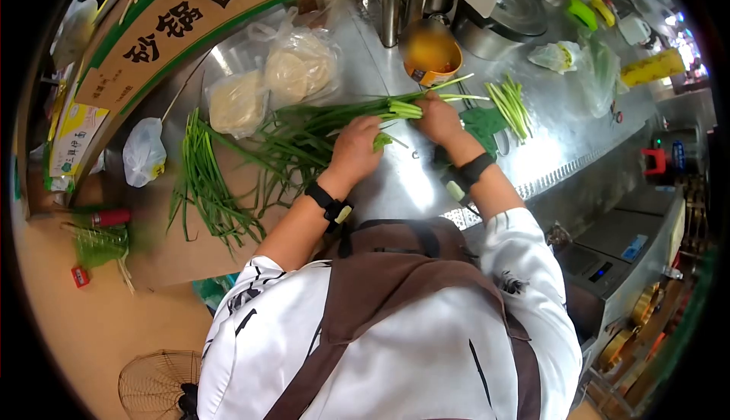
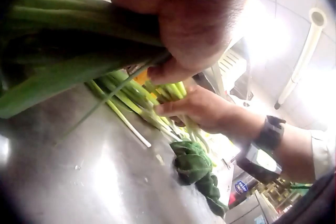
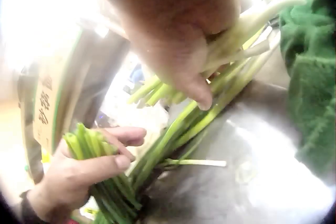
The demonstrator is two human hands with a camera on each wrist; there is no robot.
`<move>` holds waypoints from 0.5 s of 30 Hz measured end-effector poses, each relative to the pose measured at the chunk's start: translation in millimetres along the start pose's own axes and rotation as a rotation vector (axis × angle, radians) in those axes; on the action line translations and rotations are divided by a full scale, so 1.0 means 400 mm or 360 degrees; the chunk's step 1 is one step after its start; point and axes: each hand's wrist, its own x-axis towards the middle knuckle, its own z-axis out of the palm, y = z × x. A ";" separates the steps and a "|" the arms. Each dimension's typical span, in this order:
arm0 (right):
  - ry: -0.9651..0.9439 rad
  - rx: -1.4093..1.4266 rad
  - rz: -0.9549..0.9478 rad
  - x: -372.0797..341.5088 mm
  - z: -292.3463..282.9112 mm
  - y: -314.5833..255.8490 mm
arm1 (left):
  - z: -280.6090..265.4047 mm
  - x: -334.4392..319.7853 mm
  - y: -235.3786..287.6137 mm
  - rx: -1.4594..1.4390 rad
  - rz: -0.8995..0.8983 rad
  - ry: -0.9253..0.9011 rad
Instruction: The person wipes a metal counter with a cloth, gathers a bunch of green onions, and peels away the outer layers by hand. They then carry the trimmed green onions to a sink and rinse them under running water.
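Long green onions (image 1: 304, 127) lie across the metal counter. The left hand (image 1: 355, 150) grips a bundle of green stalks; in the right wrist view its cut ends (image 3: 86, 142) poke up above the thumb of that left hand (image 3: 79, 174). Beyond it, the right hand (image 1: 442, 121) pinches pale stalk ends, with thumb and fingers round the white stems (image 3: 236, 40) in the right wrist view. In the left wrist view the right hand (image 2: 202, 109) holds stalks above the counter, just over a green cloth (image 2: 192, 163).
Another heap of green onions (image 1: 201, 184) lies at the left, and short pale stalks (image 1: 509, 107) at the right. Behind are bagged round wrappers (image 1: 300, 66), an orange-rimmed tub (image 1: 432, 59) and a lidded pot (image 1: 502, 21). A tied white bag (image 1: 144, 152) sits near the left edge.
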 end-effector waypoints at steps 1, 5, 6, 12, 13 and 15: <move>-0.0028 0.0148 0.0044 -0.013 -0.028 -0.016 | -0.008 0.001 0.002 0.0002 -0.0012 -0.0003; -0.0562 0.0563 0.0231 -0.050 -0.096 -0.024 | -0.018 -0.004 0.006 0.0026 0.0170 0.0021; -0.0556 0.0564 0.0239 -0.064 -0.099 -0.024 | -0.022 -0.004 0.011 -0.0032 0.0132 -0.0041; -0.0586 0.0768 0.0073 -0.154 -0.113 -0.066 | -0.010 -0.032 0.023 -0.0253 0.0120 -0.0042; -0.0552 0.0698 0.0022 -0.165 -0.104 -0.069 | -0.011 -0.035 0.020 -0.0252 0.0120 -0.0043; -0.0537 0.0707 -0.0016 -0.182 -0.104 -0.078 | -0.022 -0.039 0.015 -0.0139 0.0094 -0.0379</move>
